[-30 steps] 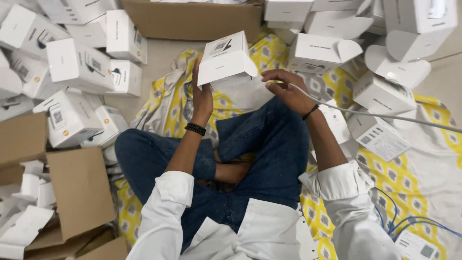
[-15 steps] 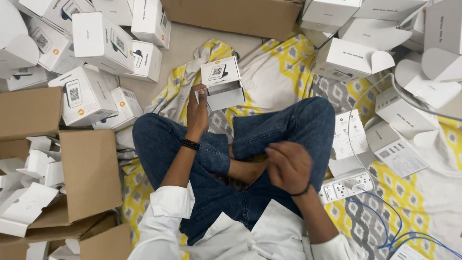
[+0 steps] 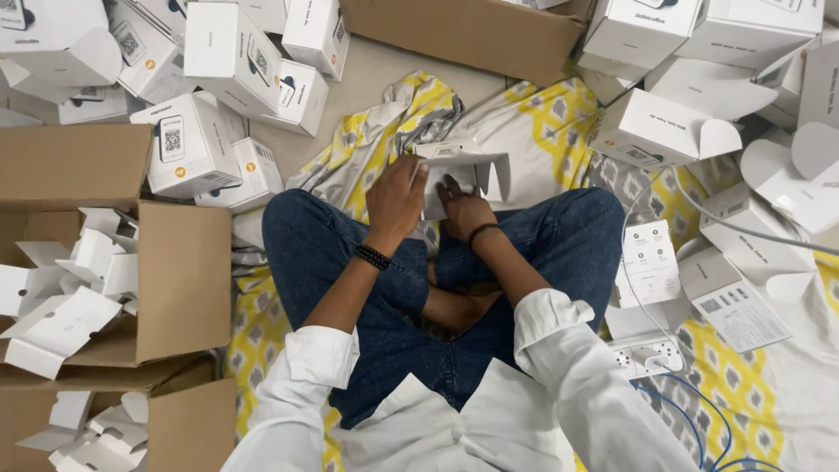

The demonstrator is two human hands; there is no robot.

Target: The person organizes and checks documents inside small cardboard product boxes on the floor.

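Left hand [image 3: 398,197] grips the open white box [image 3: 463,175] at its left wall; right hand [image 3: 463,210] presses its near face. Box sits at twelve o'clock, above crossed knees. Advisable: steady both walls, tuck flaps squarely. Stacked boxes [image 3: 232,52] lie at ten o'clock.

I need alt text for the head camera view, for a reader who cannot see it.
A person sitting cross-legged holds a small open white box with the left hand and right hand. Many white boxes and brown cartons surround them.
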